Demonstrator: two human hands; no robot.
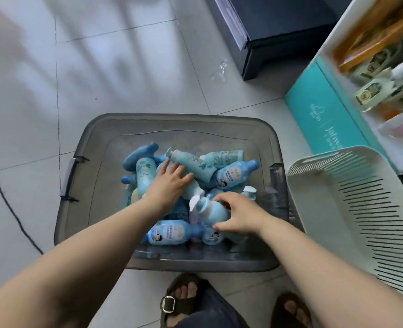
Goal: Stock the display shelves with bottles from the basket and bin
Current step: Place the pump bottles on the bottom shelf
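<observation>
blue bottles (pixel 146 176) (some teal), smoky grey bin (pixel 77 185).

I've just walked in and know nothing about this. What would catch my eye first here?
A smoky grey bin sits mid-frame on the tiled floor, heaped with pale blue bottles lying every which way. Reaching in from below, the left grip lies flat on the pile and the right grip curls round a white-pumped bottle. A white slotted basket stands at the bin's right.
</observation>
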